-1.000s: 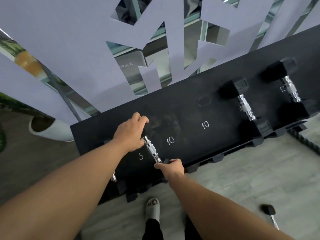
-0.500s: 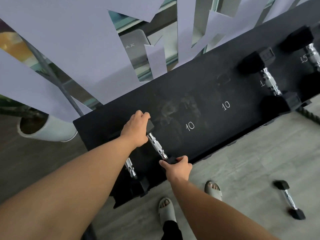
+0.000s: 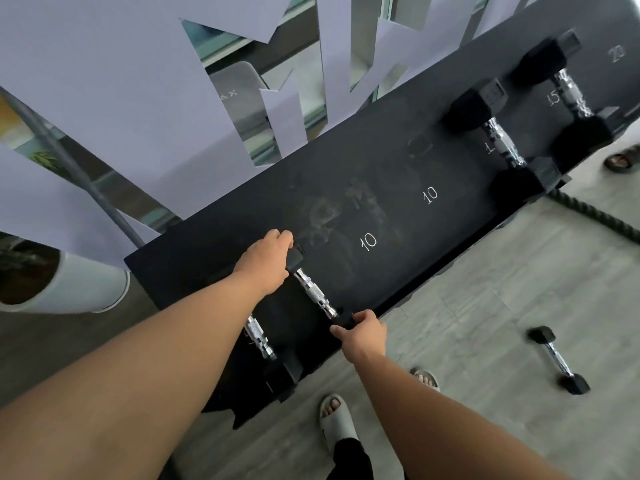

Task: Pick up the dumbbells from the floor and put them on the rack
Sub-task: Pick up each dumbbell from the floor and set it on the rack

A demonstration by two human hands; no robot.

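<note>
A small black dumbbell with a chrome handle (image 3: 314, 295) lies on the left part of the black rack (image 3: 398, 161). My left hand (image 3: 265, 263) grips its far head and my right hand (image 3: 362, 332) grips its near head at the rack's front edge. A second small dumbbell (image 3: 259, 337) rests to its left, partly hidden under my left forearm. Two larger dumbbells (image 3: 498, 140) (image 3: 571, 95) sit at the rack's right end. Another small dumbbell (image 3: 557, 358) lies on the floor to the right.
White numbers mark the rack slots, with two "10" marks (image 3: 369, 241) uncovered. A thick black rope (image 3: 599, 216) runs along the floor by the rack's right end. A white planter (image 3: 86, 289) stands at left. My sandalled feet (image 3: 336, 420) are below the rack; another foot (image 3: 621, 161) shows at far right.
The view has shifted so the rack sits higher and the floor dumbbell is fully visible. Both hands stay on the same dumbbell's heads, which has barely moved on the rack.
</note>
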